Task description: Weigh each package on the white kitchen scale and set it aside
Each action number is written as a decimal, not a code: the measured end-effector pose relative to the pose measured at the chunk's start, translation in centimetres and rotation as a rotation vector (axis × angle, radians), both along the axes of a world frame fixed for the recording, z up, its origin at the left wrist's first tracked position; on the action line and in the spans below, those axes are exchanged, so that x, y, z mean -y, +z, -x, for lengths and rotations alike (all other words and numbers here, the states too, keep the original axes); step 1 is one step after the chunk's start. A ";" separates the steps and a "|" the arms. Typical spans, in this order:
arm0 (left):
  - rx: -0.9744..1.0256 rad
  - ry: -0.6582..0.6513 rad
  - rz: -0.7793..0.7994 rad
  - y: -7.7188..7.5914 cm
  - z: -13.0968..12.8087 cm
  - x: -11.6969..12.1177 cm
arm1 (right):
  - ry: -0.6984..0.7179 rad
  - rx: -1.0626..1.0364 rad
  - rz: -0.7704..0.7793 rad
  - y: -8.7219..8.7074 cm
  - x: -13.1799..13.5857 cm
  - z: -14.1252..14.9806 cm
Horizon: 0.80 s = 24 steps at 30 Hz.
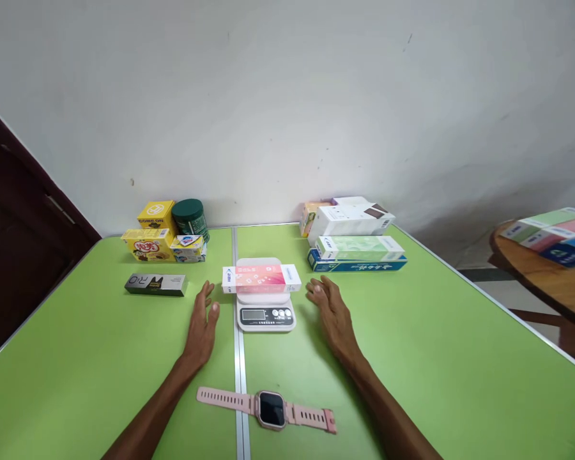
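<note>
A long pink and white box (261,279) lies crosswise on a white kitchen scale (267,324), its ends jutting past the scale's sides. On the left, my left hand (202,329) is held just off the box's end, fingers apart and empty. My right hand (333,316) is beyond the box's other end, also empty, with its fingers spread. Neither hand touches the box. The scale's small display shows no number I can make out. Nearer to me, a pink smartwatch (271,409) lies stretched out across the table's seam.
The green table (124,364) has a metal seam. Far left are yellow boxes (148,245), a green-lidded jar (190,217) and a silver-black box (156,285). At back right are a white box (349,220), a green box (359,248) and a blue box (357,262). A wooden table (531,265) stands right.
</note>
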<state>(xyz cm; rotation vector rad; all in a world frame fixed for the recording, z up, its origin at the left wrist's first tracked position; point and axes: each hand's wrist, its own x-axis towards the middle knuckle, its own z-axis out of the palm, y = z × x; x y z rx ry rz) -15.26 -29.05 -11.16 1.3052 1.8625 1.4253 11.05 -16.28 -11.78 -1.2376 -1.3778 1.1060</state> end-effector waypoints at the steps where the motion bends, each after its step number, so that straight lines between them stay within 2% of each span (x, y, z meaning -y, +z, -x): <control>1: 0.033 0.015 0.012 0.1 0.2 0.0 | 0.001 0.001 -0.012 -0.1 -0.3 -0.5; 4: 0.063 0.037 0.030 0.0 0.5 -0.1 | 0.019 0.025 -0.038 0.1 -0.6 -1.3; 9: 0.048 0.032 0.028 0.0 0.4 -0.2 | 0.026 0.102 -0.044 0.9 -0.2 -1.1; 14: -0.116 -0.074 0.001 0.1 -0.2 -0.2 | 0.156 0.141 -0.211 0.8 0.7 0.5; 17: -0.161 -0.115 0.025 -0.4 -0.7 0.1 | 0.216 0.132 -0.237 0.8 1.7 1.8; 21: -0.145 -0.116 0.007 -0.8 -1.7 0.1 | 0.186 0.073 -0.232 1.6 2.5 2.0; 24: -0.181 -0.158 -0.053 0.2 -3.8 -1.0 | 0.066 0.028 -0.271 2.8 1.8 0.4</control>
